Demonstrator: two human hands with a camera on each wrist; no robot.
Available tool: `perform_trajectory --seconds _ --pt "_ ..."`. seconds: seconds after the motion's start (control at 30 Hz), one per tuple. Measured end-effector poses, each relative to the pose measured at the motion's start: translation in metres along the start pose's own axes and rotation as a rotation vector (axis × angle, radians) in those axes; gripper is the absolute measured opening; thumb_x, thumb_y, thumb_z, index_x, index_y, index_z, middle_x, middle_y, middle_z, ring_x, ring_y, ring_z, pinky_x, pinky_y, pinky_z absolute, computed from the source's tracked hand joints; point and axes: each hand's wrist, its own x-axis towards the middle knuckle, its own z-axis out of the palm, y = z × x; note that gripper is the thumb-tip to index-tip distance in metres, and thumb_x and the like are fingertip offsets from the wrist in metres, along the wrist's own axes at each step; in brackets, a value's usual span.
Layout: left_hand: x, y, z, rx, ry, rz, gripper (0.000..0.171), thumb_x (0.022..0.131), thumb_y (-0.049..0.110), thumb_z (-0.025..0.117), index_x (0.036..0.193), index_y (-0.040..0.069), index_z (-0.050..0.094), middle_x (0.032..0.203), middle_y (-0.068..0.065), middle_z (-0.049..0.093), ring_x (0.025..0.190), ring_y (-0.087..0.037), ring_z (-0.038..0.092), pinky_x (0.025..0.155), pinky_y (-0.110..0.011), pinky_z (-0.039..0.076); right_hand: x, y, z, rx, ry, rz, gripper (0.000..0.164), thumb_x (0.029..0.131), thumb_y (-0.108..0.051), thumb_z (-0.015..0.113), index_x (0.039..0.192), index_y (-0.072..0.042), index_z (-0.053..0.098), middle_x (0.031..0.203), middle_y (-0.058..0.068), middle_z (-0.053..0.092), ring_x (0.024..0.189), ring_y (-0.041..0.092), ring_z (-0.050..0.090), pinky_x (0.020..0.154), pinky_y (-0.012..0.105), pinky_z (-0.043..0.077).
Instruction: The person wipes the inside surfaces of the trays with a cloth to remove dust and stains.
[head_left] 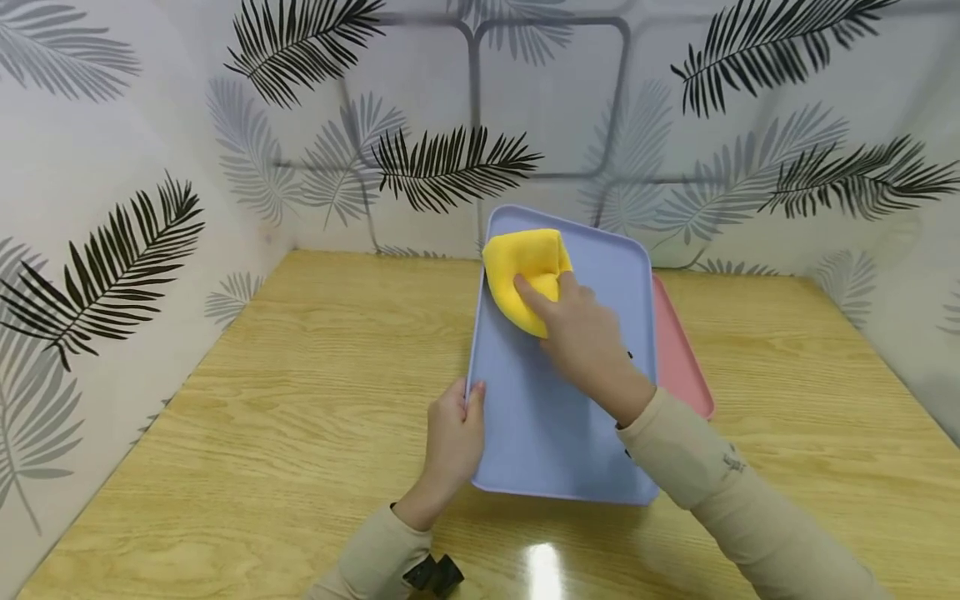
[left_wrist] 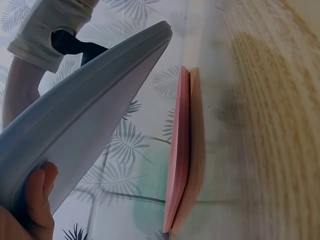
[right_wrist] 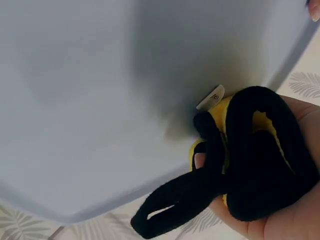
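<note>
A blue rectangular tray is held tilted above the table. My left hand grips its left rim, thumb on the inner face; in the left wrist view curled fingers show against the underside. My right hand grips a bunched yellow cloth against the upper left of the tray's inner face. Seen in the right wrist view, the cloth also has black parts and a small white tag.
A pink tray lies on the wooden table, partly hidden behind the blue one. Leaf-patterned covering stands behind and to the sides. A black strap is around the left wrist.
</note>
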Motion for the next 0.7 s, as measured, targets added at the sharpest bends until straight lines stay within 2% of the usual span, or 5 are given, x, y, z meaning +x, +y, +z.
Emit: perform_trajectory --seconds 0.17,0.37,0.53,0.7 --pt "0.0 0.001 0.0 0.011 -0.014 -0.006 0.022 0.089 0.0 0.049 0.068 -0.004 0.05 0.051 0.004 0.03 0.042 -0.006 0.028 0.037 -0.02 0.023 -0.005 0.014 -0.001 -0.004 -0.015 -0.022 0.066 0.069 -0.001 0.075 0.127 -0.022 0.051 0.101 0.025 0.045 0.071 0.033 0.05 0.045 0.04 0.045" --pt "-0.001 0.003 0.001 0.012 -0.029 -0.005 0.021 0.089 0.0 0.049 0.069 -0.005 0.051 0.051 0.004 0.03 0.042 -0.005 0.028 0.037 -0.019 0.023 -0.011 0.028 0.0 0.03 -0.01 0.008 0.064 0.07 0.001 0.072 0.127 -0.018 0.051 0.101 0.027 0.045 0.07 0.035 0.048 0.046 0.042 0.044" --pt "0.001 0.003 -0.001 0.026 -0.001 0.016 0.02 0.089 0.0 0.049 0.07 -0.005 0.051 0.051 0.004 0.031 0.042 -0.004 0.029 0.036 -0.02 0.025 -0.014 0.042 -0.001 0.059 0.036 0.031 0.059 0.071 0.007 0.065 0.125 -0.011 0.052 0.097 0.03 0.046 0.066 0.036 0.046 0.049 0.044 0.041" --pt "0.004 0.002 -0.003 0.039 0.02 0.03 0.019 0.089 0.001 0.049 0.072 -0.006 0.053 0.051 0.004 0.032 0.042 -0.004 0.03 0.036 -0.02 0.025 -0.018 0.054 0.003 0.045 0.064 0.032 0.056 0.067 0.006 0.065 0.122 -0.001 0.052 0.083 0.028 0.05 0.065 0.035 0.044 0.054 0.043 0.038"
